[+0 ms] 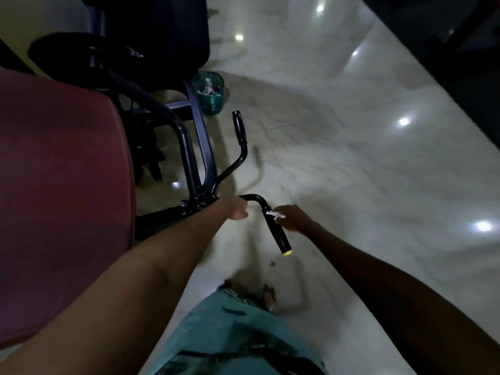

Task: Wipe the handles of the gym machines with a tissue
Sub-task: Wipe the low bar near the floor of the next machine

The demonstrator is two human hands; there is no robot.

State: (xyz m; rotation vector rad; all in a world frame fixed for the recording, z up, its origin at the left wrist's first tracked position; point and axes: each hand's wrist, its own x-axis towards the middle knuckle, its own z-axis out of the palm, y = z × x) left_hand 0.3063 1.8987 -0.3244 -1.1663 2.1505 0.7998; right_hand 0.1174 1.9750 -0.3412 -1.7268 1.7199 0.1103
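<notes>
The right hand (293, 219) pinches a small white tissue (274, 214) against the upper part of the near handle (277, 234), just below the bend (257, 200) of the black bar. That handle slopes down toward the person and ends in a yellow cap (287, 252). The left hand (236, 211) sits on the bar on the far side of the bend; its fingers seem curled round the tube, though the dim light and blur make that grip hard to read for certain.

The step in hand looks like wiping the near handle, and it seems barely begun, since the tissue is at the top and most of the handle below it is uncovered. To do it well, the left hand should steady the bar so it does not swing. The right hand should wrap the tissue round the handle rather than dab one side, then draw it down to the cap with a slight twist so the underside is reached too. The tissue looks small and crumpled, so it may tear or slip off; a firmer pinch would help.

The far handle (239, 127) rises beyond the bend, near a green bin (209, 93) on the floor, and probably needs the same treatment.
</notes>
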